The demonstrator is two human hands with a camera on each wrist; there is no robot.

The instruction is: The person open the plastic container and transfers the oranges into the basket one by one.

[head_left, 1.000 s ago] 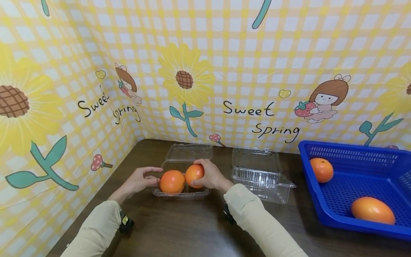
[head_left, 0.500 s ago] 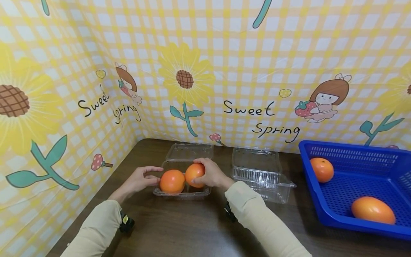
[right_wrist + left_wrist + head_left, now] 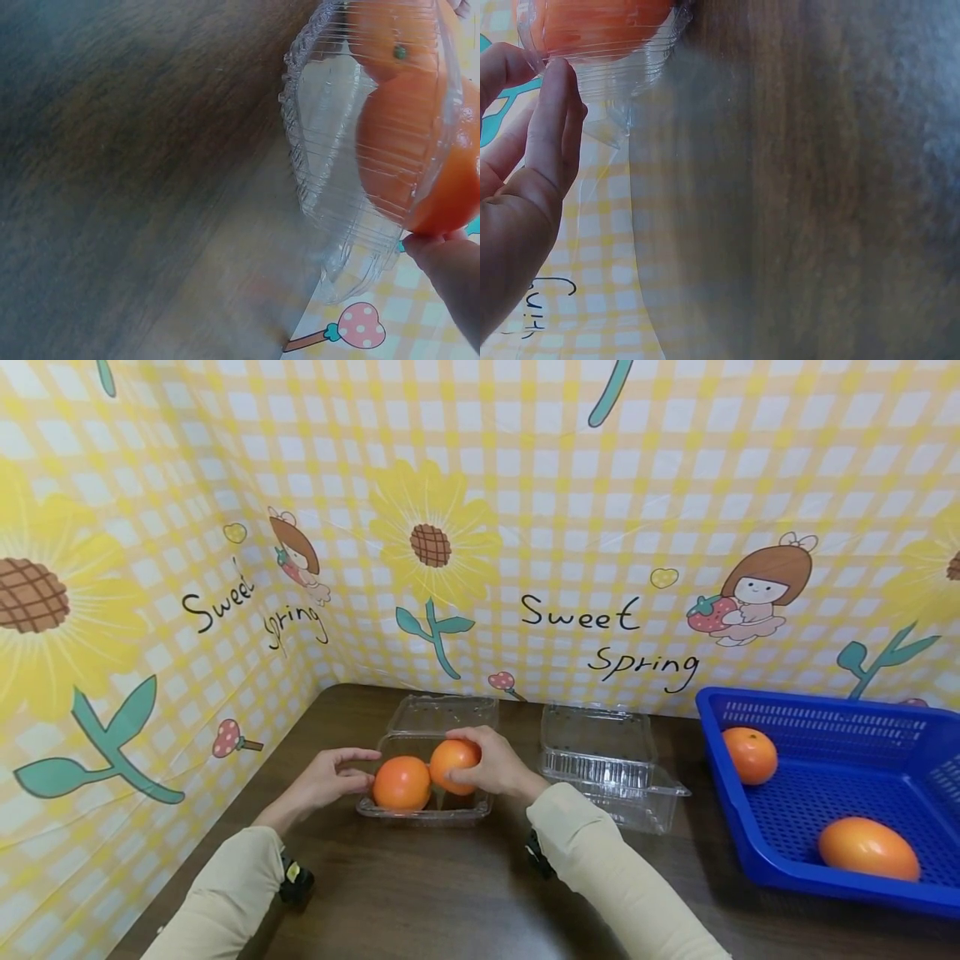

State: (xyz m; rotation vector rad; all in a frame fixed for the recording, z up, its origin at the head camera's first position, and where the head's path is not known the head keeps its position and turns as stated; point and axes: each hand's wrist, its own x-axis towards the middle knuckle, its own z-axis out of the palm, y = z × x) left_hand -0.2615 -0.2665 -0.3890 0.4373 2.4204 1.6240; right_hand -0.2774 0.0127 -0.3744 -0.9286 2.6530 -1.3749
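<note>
A clear plastic clamshell box [image 3: 423,816] sits on the table with its lid [image 3: 442,716] laid back. Two oranges lie side by side in its base: the left orange [image 3: 402,783] and the right orange [image 3: 454,767]. My right hand [image 3: 491,764] grips the right orange from its right side, thumb in front and fingers over the top. In the right wrist view that orange [image 3: 405,142] shows partly through the ribbed wall. On the box's left side, my left hand [image 3: 333,775] touches the wall with fairly straight fingers [image 3: 551,120], near the left orange.
Right of the hands stand more clear clamshell boxes [image 3: 615,768], stacked together. A blue plastic basket [image 3: 720,802] at the far right holds a round orange [image 3: 750,756] and an oval-looking one [image 3: 868,848]. Yellow checked cloth [image 3: 585,527] borders the dark wooden table [image 3: 420,893].
The right hand has shifted the right orange slightly up and to the left, closer against the other orange. My left hand stays in place at the box's side.
</note>
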